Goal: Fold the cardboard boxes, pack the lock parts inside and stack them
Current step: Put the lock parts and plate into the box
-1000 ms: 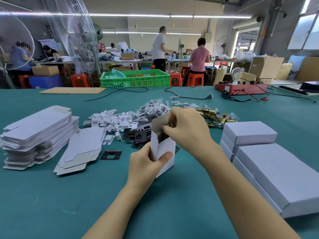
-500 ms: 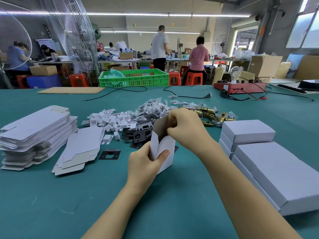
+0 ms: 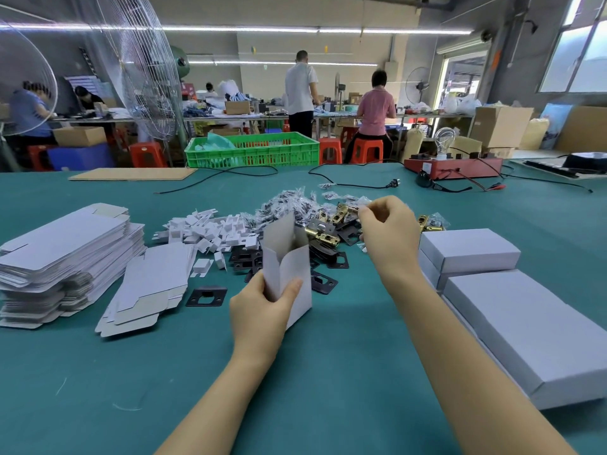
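I have the open box (image 3: pixel 289 274) standing upright on the counter (image 3: pixel 328 372), just ahead of me and a little left of centre, mouth up with its tall back flap raised. I judge it is kept upright and open that way so parts can be dropped straight in from above. My left hand (image 3: pixel 262 310) steadies it low down, thumb across the front panel and the other fingers behind, grasping the box so it neither tips nor collapses.

My right hand (image 3: pixel 387 231) is up and to the right of the box, over the pile of lock parts (image 3: pixel 328 231). Its fingers are curled and seem to pinch a small clear bag (image 3: pixel 363 205) at the tips, though what is inside is too small to make out. That looks like picking the next piece for the box.

The parts pile sits right behind the box: brass latches, black strike plates (image 3: pixel 206 295) and small white card inserts (image 3: pixel 210 229), all within a short reach. To my left lie the flat box blanks (image 3: pixel 65 247) in a tall stack, with a smaller loose pile beside it. To my right are the closed boxes (image 3: pixel 469 249), stacked already, so finished work goes out on the side opposite the blanks.

The box in my hand is folded but not yet closed.
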A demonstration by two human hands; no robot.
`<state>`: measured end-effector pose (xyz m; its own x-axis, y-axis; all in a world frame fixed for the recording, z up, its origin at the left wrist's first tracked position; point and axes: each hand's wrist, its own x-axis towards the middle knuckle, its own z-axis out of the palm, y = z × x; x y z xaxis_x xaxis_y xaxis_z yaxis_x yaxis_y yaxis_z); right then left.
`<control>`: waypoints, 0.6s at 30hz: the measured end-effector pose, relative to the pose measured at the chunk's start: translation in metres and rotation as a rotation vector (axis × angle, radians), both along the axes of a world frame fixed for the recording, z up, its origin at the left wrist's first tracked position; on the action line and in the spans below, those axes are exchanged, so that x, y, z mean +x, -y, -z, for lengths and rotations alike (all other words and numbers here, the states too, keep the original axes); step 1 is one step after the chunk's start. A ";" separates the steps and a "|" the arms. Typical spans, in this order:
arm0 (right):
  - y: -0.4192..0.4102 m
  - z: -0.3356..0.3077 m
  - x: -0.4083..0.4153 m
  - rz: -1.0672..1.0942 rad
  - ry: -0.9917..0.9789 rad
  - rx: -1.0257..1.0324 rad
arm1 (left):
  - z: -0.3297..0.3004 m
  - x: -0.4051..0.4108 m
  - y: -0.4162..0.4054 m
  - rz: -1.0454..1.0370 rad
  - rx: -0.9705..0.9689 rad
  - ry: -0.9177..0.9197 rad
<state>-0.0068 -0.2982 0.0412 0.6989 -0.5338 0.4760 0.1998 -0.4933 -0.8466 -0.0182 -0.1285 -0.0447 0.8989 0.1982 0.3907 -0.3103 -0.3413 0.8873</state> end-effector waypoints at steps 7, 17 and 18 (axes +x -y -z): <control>0.003 0.041 0.015 0.054 -0.082 -0.070 | -0.004 0.007 -0.007 -0.159 -0.074 -0.074; -0.006 0.080 0.022 -0.376 -0.445 -0.600 | -0.003 0.008 -0.007 -0.158 -0.106 -0.086; -0.007 0.082 0.021 -0.383 -0.455 -0.629 | -0.003 0.008 -0.007 -0.162 -0.115 -0.085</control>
<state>0.0144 -0.2917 -0.0407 0.9711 0.0459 0.2342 0.1560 -0.8647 -0.4774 -0.0104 -0.1213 -0.0412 0.8807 0.3812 0.2812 -0.1820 -0.2759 0.9438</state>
